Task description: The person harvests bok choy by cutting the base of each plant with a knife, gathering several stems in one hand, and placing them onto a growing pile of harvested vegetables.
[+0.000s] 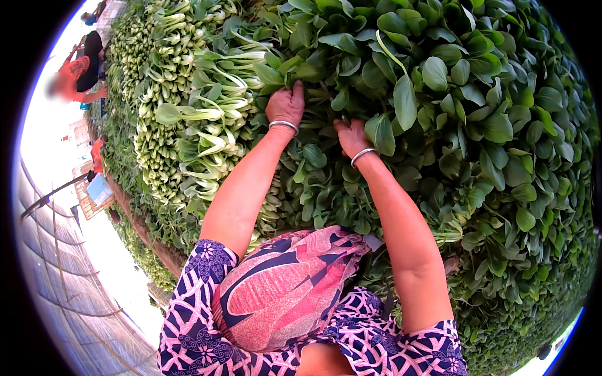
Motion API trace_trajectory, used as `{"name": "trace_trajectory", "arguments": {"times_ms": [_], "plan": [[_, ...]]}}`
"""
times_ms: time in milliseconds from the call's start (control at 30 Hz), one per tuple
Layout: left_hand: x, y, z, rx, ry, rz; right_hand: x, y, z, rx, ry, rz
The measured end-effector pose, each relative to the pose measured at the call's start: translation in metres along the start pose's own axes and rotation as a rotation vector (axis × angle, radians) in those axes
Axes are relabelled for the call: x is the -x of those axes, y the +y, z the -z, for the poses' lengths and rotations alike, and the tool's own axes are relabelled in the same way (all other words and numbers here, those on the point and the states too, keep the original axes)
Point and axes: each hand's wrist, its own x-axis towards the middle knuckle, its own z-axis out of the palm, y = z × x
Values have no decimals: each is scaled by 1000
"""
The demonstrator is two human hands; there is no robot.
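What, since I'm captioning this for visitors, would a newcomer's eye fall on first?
Probably the pink patterned head covering, low in the middle. Above it, the left hand and right hand, both above silvery bangles, are among green leafy plants. Left of them lie pale-stemmed greens in a broad band.

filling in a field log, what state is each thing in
left hand, among leaves, grip partly hidden
right hand, among leaves, grip partly hidden
pale-stalked greens, lying on their sides
dark leaves, spread open
left bracelet, worn
right bracelet, worn
patterned head covering, worn
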Motion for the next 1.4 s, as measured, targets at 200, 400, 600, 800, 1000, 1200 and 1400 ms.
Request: {"name": "trace_trajectory", "arguments": {"times_ms": [200, 400, 600, 800, 1000, 1200, 1400], "plan": [[1, 0, -3, -12, 55, -30, 0, 0, 7, 50, -45, -25], [8, -7, 5, 8, 84, -15, 28, -45, 20, -92, -217, -201], [2, 2, -5, -7, 75, -56, -24, -1, -8, 101, 55, 0], [5, -4, -6, 0, 108, -85, -12, -17, 6, 134, -55, -30], [7, -11, -11, -69, 57, -59, 16, -50, 28, -65, -137, -153], [11, -22, -16, 13, 119, -120, 20, -44, 32, -95, -187, -67], [19, -13, -10, 72, 78, -104, -4, 7, 3, 112, -160, 27]]}}
